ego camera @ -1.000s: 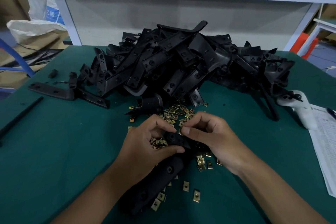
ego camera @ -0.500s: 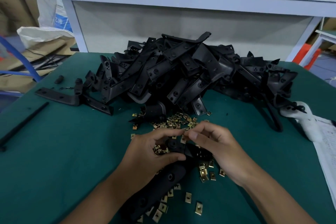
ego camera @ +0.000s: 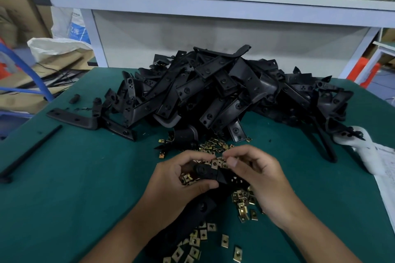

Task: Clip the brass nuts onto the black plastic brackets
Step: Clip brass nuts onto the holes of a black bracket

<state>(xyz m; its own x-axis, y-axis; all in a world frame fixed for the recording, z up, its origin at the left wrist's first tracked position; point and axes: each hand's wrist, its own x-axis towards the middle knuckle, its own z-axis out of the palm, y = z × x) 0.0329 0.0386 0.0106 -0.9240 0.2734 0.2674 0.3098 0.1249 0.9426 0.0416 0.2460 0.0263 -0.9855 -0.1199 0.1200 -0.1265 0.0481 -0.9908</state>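
With your left hand (ego camera: 179,179) gripping the black plastic bracket (ego camera: 210,174), your right hand (ego camera: 254,168) pinches a small square brass nut (ego camera: 214,164) at its edge; push it fully on.

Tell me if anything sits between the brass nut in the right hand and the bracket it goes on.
Nothing visible does. The right hand pinches the square brass clip nut right at the edge of the black plastic bracket gripped by the left hand.

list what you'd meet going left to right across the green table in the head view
thin black plastic rod → flat black angled bracket lying apart → left hand → right hand → white tool handle → printed white paper sheet
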